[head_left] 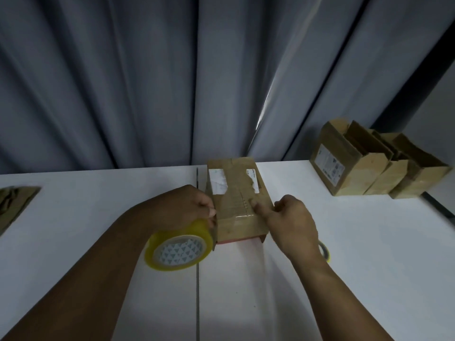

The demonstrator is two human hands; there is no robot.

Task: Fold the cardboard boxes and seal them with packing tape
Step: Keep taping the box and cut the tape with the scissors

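Hands: both at the near end of one cardboard box (236,200), one on each side of it.
Flattened cardboard (14,203): lies at the table's far left edge, well apart from the hands.
Left hand (187,207): fingers curled over the yellow packing tape roll (178,244), thumb tip against the box's left edge.
Packing tape roll: stands on edge just beside the box's near left corner, its patterned core facing the camera.
Cardboard box: closed, lying mid-table, with torn white labels on its top.
Tape strip (243,215): a glossy band crosses the box top from the left edge; blur hides where it ends.
Right hand (293,225): index finger straight, pressing the box top by the strip; the other fingers are bent, probably holding nothing.
Second tape roll (325,249): yellow, mostly hidden behind the right wrist.
Open boxes (369,166): three in a row at the far right, flaps up.
Table (369,242): white.
Curtain (123,82): grey, hanging behind the table.
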